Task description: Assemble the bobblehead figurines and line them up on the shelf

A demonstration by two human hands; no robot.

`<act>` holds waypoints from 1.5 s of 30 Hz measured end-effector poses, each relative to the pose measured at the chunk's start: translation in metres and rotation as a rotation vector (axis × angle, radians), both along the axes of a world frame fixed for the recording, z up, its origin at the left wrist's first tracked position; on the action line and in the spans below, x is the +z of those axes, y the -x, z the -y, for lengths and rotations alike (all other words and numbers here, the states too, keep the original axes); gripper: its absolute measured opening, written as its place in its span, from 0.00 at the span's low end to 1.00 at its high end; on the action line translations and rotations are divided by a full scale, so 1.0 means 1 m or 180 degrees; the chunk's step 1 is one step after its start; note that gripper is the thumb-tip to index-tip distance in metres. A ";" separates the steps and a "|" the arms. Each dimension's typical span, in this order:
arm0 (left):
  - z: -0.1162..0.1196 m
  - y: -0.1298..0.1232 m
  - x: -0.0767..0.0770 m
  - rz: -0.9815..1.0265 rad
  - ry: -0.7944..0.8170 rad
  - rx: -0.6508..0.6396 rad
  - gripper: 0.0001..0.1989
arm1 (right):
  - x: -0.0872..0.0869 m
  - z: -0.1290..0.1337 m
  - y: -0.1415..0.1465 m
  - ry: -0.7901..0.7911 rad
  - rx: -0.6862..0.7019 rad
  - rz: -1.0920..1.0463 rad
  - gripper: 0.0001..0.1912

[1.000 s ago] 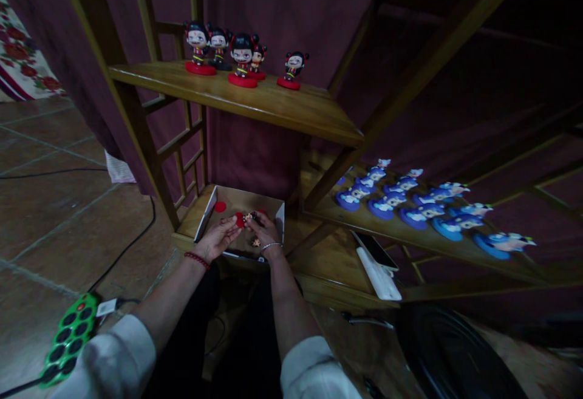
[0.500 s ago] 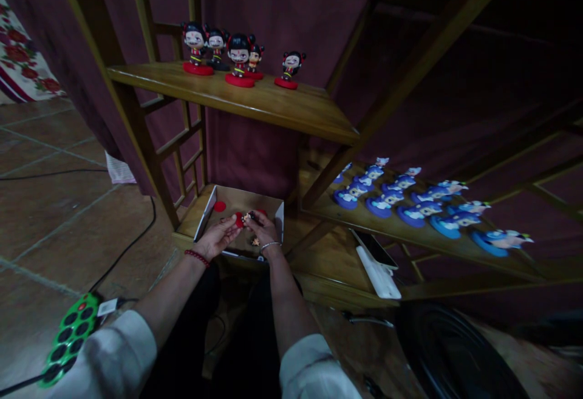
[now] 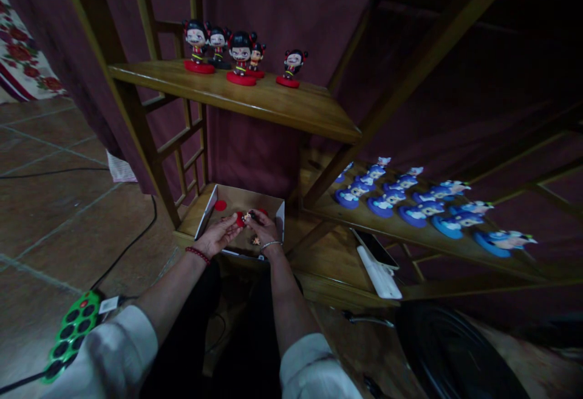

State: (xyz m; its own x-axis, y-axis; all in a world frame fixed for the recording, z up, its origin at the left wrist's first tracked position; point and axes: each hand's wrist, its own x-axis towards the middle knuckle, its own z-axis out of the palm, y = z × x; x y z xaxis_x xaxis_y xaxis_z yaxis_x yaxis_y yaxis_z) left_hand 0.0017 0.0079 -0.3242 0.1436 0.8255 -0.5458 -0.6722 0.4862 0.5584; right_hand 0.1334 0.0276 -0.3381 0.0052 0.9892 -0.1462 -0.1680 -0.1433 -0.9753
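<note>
Over a shallow cardboard box point(image 3: 279, 211), my two hands meet. My left hand point(image 3: 219, 236) pinches a round red base point(image 3: 239, 220) between thumb and fingers. Closed on a small figurine point(image 3: 248, 217) right beside that base is my right hand point(image 3: 266, 229); whether the two parts are joined I cannot tell. Inside the box lie a loose red disc point(image 3: 220, 205) at the far left and another small figurine part point(image 3: 255, 240) under my right hand. More red shows behind my right fingers, partly hidden.
Several black-haired figurines on round bases point(image 3: 241, 59) stand on the upper wooden shelf point(image 3: 291, 104). Rows of blue figurines point(image 3: 382, 201) fill the right shelf. A phone-like dark slab point(image 3: 376, 248) and a white object point(image 3: 380, 274) lie below. A green power strip point(image 3: 73, 329) is on the floor.
Both hands stay almost in place with the figurine and the red base between them. The whole view shifts very slightly.
</note>
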 end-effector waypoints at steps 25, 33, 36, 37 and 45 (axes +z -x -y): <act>-0.011 0.002 -0.019 -0.0629 0.0298 -0.0443 0.05 | -0.023 -0.005 -0.004 -0.0648 0.0294 0.1798 0.14; -0.021 0.002 -0.032 -0.0975 0.0366 -0.0621 0.09 | -0.013 0.000 0.000 -0.0973 0.0698 0.3122 0.14; -0.022 0.002 -0.034 -0.1040 0.0326 -0.0647 0.10 | -0.015 0.000 0.004 -0.1017 0.0749 0.3258 0.13; -0.022 0.001 -0.034 -0.1072 0.0309 -0.0655 0.11 | -0.015 0.000 0.006 -0.1027 0.0766 0.3285 0.12; -0.022 0.000 -0.037 -0.1238 0.0255 -0.0685 0.12 | -0.009 0.001 0.013 -0.0892 0.0788 0.3449 0.12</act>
State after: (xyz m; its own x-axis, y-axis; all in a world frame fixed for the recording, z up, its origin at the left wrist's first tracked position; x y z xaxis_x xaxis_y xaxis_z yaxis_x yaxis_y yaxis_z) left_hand 0.0020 0.0299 -0.3617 0.0790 0.7522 -0.6541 -0.2985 0.6439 0.7044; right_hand 0.1205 0.0268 -0.3475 -0.2055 0.9778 0.0419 0.7824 0.1899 -0.5931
